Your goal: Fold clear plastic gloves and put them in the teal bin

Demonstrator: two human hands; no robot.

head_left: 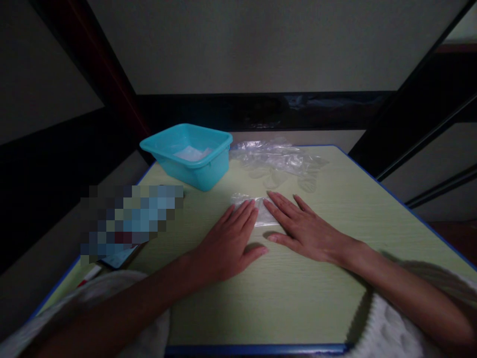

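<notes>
A small clear plastic bag (265, 217) lies flat near the middle of the table, with something whitish showing through it. On its left part rest the outstretched fingers of my left hand (233, 241), palm down. My right hand (303, 226) lies over the right part, fingers spread and thumb pointing left. Neither hand grips anything. My fingers cover both ends of the bag, so its full outline is hidden.
A turquoise plastic basin (203, 174) with white pieces inside stands at the back left. Crumpled clear plastic bags (286, 159) lie along the table's far edge. A blurred-out phone-like object (119, 256) is on the left of the pale, blue-edged table (261, 308).
</notes>
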